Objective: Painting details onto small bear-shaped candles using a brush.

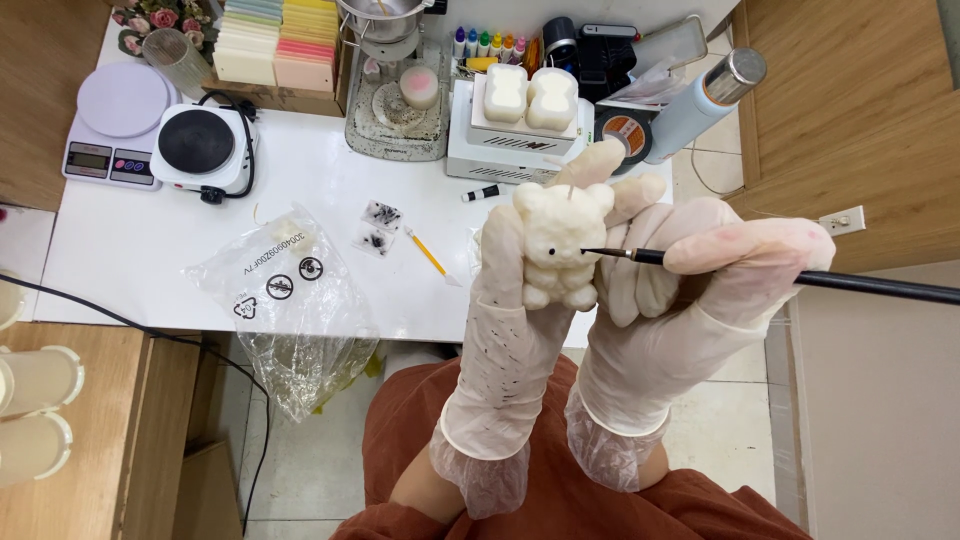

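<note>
White tabletop, gloved left hand gripping waxy bear, thin brush

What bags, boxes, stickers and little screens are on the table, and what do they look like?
Plastic bag: clear and crumpled, black round marks, hanging over the table's front edge.
Kitchen scale: far left corner, white with a round top and a small grey screen.
Tape roll: behind the bear candle, round with an orange and white label.
Paint bottles: back edge, small, coloured caps.
</note>
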